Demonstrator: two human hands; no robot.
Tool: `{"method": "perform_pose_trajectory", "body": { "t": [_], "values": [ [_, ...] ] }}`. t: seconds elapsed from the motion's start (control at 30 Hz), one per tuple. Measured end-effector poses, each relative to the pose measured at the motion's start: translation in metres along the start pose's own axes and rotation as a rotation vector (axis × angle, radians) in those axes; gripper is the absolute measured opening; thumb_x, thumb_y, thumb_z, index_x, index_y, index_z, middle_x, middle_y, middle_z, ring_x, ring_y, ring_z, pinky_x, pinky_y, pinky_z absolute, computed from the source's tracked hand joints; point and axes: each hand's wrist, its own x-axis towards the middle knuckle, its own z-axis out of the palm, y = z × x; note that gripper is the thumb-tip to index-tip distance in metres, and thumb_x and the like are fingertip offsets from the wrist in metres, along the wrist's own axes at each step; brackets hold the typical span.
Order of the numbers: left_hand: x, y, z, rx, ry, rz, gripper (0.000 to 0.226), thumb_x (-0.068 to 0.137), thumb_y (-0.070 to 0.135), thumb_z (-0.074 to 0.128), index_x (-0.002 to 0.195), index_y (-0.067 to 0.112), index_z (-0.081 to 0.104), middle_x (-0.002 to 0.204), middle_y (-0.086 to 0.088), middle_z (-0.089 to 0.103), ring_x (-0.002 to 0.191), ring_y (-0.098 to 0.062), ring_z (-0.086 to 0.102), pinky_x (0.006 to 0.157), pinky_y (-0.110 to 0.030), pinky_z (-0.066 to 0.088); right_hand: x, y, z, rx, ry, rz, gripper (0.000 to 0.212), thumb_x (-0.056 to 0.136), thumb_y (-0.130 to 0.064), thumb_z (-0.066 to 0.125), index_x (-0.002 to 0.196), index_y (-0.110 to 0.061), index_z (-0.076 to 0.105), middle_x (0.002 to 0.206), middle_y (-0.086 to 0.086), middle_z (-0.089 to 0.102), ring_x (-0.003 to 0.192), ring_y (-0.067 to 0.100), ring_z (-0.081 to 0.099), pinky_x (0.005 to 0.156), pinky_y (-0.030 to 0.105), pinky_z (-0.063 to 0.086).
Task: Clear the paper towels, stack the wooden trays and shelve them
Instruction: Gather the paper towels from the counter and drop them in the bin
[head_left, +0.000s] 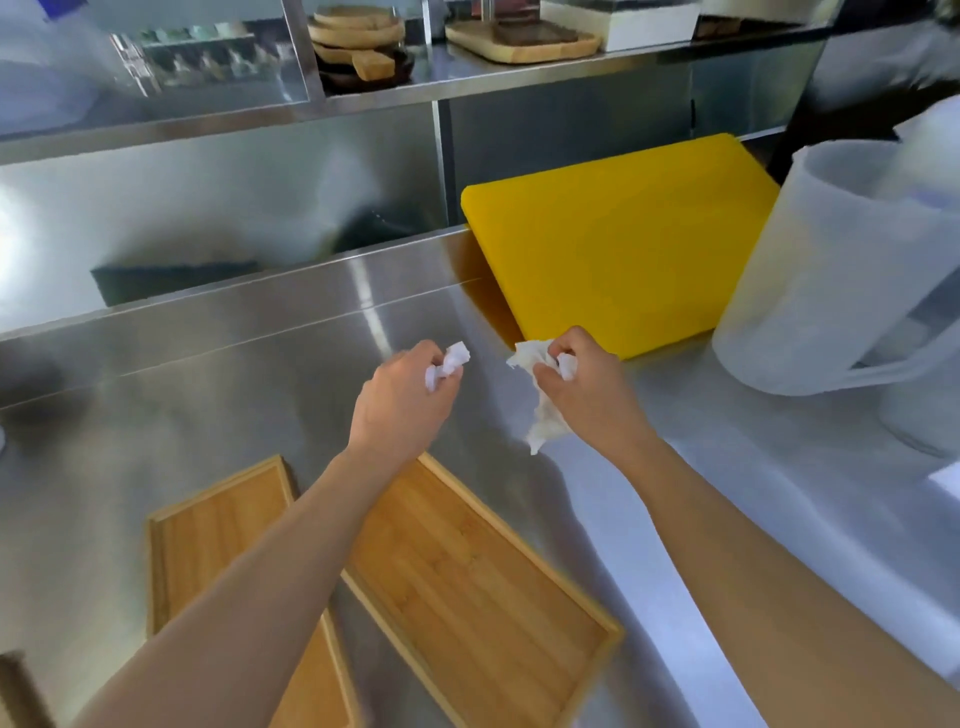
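Two flat wooden trays lie side by side on the steel counter near me: the left tray (208, 530) partly under my left forearm, the right tray (483, 587) angled to its right. My left hand (402, 400) is held above the counter, closed around a small crumpled paper towel (451, 361). My right hand (582, 384) grips a larger crumpled paper towel (540, 410) that hangs down from the fist. Both hands are beyond the trays, a short way apart.
A yellow cutting board (618, 239) lies at the back right. A translucent plastic pitcher (841, 270) stands at the right. Above the counter, a steel shelf (467, 83) holds round wooden boards (358, 31) and a wooden tray (524, 44).
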Motion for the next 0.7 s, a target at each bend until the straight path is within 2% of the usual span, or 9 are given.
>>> {"method": "perform_pose_trajectory", "body": {
  "t": [0.13,0.23,0.33,0.4,0.47,0.57,0.63,0.7],
  "values": [
    [-0.038,0.038,-0.002,-0.047,-0.072,0.121,0.017,0.093,0.029,0.046,0.080,0.019,0.046,0.065,0.004,0.047,0.062,-0.018,0.050,0.051,-0.028,0.038,-0.060,-0.001,-0.038,0.008,0.120,0.046,0.010,0.090,-0.023,0.053,0.089,-0.018,0.044,0.091,0.005,0.053,0.083,0.022,0.049,0.067,0.030,0.037],
    [-0.066,0.069,0.005,-0.105,-0.152,0.196,0.022,0.093,0.030,0.045,0.082,0.013,0.050,0.074,-0.008,0.058,0.069,-0.027,0.055,0.058,-0.035,0.043,-0.111,0.008,-0.066,-0.051,0.203,0.147,0.011,0.091,-0.025,0.051,0.093,-0.015,0.046,0.092,0.003,0.051,0.084,0.020,0.049,0.069,0.030,0.038],
    [-0.099,0.104,0.018,-0.145,-0.208,0.323,0.019,0.094,0.029,0.046,0.087,0.013,0.052,0.078,-0.006,0.054,0.064,-0.019,0.047,0.052,-0.030,0.032,-0.158,0.021,-0.094,-0.094,0.314,0.261,0.015,0.089,-0.022,0.052,0.097,-0.010,0.052,0.087,0.007,0.052,0.080,0.025,0.048,0.067,0.030,0.035],
    [-0.121,0.130,0.029,-0.186,-0.250,0.398,0.021,0.094,0.026,0.047,0.097,0.007,0.056,0.085,-0.010,0.057,0.074,-0.025,0.051,0.061,-0.032,0.036,-0.190,0.031,-0.115,-0.126,0.370,0.334,0.011,0.088,-0.022,0.051,0.092,-0.011,0.050,0.085,0.008,0.052,0.079,0.026,0.047,0.066,0.030,0.034],
    [-0.141,0.157,0.044,-0.213,-0.286,0.469,0.024,0.094,0.024,0.046,0.097,0.003,0.056,0.092,-0.019,0.061,0.084,-0.035,0.055,0.067,-0.039,0.039,-0.221,0.042,-0.138,-0.158,0.426,0.391,0.010,0.089,-0.022,0.051,0.088,-0.014,0.046,0.085,0.008,0.051,0.080,0.027,0.048,0.067,0.030,0.034],
    [-0.172,0.195,0.068,-0.249,-0.347,0.540,0.023,0.093,0.024,0.045,0.087,0.004,0.053,0.083,-0.014,0.056,0.083,-0.037,0.053,0.064,-0.035,0.033,-0.267,0.059,-0.173,-0.163,0.545,0.474,0.014,0.090,-0.023,0.051,0.098,-0.011,0.051,0.089,0.006,0.050,0.081,0.026,0.047,0.065,0.029,0.035],
    [-0.194,0.217,0.085,-0.273,-0.406,0.575,0.023,0.092,0.025,0.047,0.079,0.006,0.049,0.071,-0.007,0.049,0.077,-0.036,0.051,0.060,-0.034,0.031,-0.294,0.075,-0.193,-0.132,0.608,0.508,0.008,0.090,-0.023,0.052,0.093,-0.016,0.049,0.090,0.004,0.051,0.078,0.024,0.047,0.054,0.029,0.033],
    [-0.215,0.239,0.103,-0.283,-0.462,0.593,0.024,0.091,0.025,0.048,0.074,0.008,0.045,0.064,-0.003,0.045,0.070,-0.033,0.047,0.056,-0.036,0.028,-0.317,0.094,-0.210,-0.094,0.653,0.526,0.007,0.089,-0.021,0.052,0.088,-0.019,0.046,0.089,0.002,0.051,0.077,0.022,0.046,0.051,0.025,0.033]
  ]
}}
